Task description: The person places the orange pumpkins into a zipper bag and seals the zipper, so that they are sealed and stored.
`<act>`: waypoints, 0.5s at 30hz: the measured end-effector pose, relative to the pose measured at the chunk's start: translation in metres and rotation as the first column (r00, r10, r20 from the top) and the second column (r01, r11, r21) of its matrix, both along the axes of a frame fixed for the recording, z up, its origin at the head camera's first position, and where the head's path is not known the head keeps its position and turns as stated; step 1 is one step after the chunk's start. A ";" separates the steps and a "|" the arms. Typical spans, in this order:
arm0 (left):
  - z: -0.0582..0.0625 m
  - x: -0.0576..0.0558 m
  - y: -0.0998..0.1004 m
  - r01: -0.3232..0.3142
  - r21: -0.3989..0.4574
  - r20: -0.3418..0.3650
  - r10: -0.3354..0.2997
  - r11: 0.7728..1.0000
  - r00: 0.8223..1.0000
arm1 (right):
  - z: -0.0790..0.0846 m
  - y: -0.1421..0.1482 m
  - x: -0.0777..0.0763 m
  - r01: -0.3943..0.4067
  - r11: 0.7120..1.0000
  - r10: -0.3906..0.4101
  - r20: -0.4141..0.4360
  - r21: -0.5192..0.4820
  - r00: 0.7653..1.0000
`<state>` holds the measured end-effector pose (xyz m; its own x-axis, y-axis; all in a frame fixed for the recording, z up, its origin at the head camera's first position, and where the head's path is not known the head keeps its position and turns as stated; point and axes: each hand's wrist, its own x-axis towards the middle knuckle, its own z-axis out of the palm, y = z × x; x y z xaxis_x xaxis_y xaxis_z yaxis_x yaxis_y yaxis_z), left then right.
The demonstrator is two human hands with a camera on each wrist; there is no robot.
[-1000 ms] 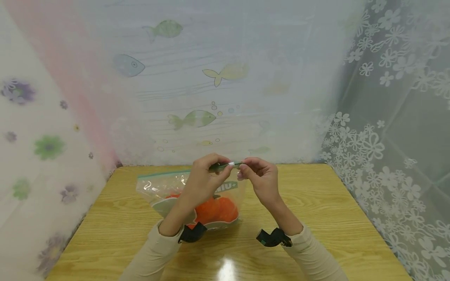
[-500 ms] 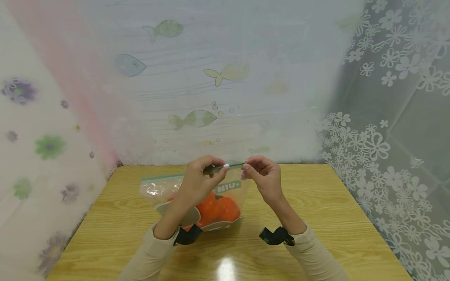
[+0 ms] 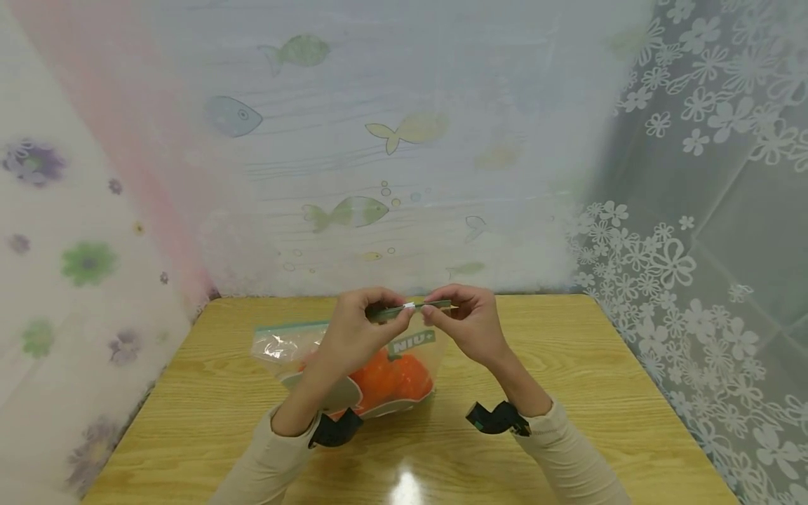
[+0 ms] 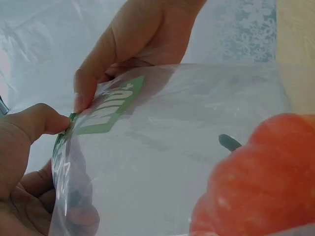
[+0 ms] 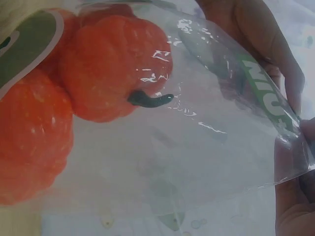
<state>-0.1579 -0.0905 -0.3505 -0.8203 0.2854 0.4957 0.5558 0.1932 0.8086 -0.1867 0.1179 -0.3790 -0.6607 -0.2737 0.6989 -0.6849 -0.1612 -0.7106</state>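
Note:
A clear zipper bag (image 3: 271,345) with a green top edge and a "NIU+" label stands on the table. Inside are orange-red, ribbed pumpkins (image 5: 115,66) with green stems. My left hand (image 3: 356,330) pinches the bag's top strip at a small white slider (image 3: 409,306). Just to the right, my right hand (image 3: 470,322) pinches the same strip between thumb and fingers, and the strip's end pokes out past them. In the left wrist view the two thumbs nearly meet at the strip. Part of the bag is hidden behind my left hand and forearm.
The wooden table (image 3: 555,393) extends around the bag on both sides. Behind it hangs a pale curtain (image 3: 505,231) printed with fish. Flowered sheets close off the left and right sides. Black cameras (image 3: 499,419) are strapped to both wrists.
My right hand has moved left and down along the strip, closer to the slider. My left hand has shifted slightly left and down. Both still grip the bag's top edge.

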 end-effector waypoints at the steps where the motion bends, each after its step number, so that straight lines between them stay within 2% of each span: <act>1: 0.000 0.001 0.000 0.002 0.000 0.016 -0.002 1.000 1.000 | 0.000 0.000 0.000 0.000 1.000 0.000 -0.002 0.001 1.000; 8: -0.001 0.000 -0.001 0.000 -0.002 0.030 0.000 1.000 1.000 | -0.003 0.003 -0.002 0.031 0.999 -0.031 0.003 -0.011 1.000; 15: -0.004 -0.001 -0.006 -0.022 0.003 0.076 0.022 1.000 0.997 | -0.007 0.006 -0.003 0.055 0.998 -0.055 -0.004 -0.029 0.998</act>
<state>-0.1586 -0.0969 -0.3549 -0.8614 0.2652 0.4331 0.4888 0.2015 0.8488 -0.1899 0.1243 -0.3863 -0.6711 -0.2172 0.7088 -0.6963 -0.1435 -0.7033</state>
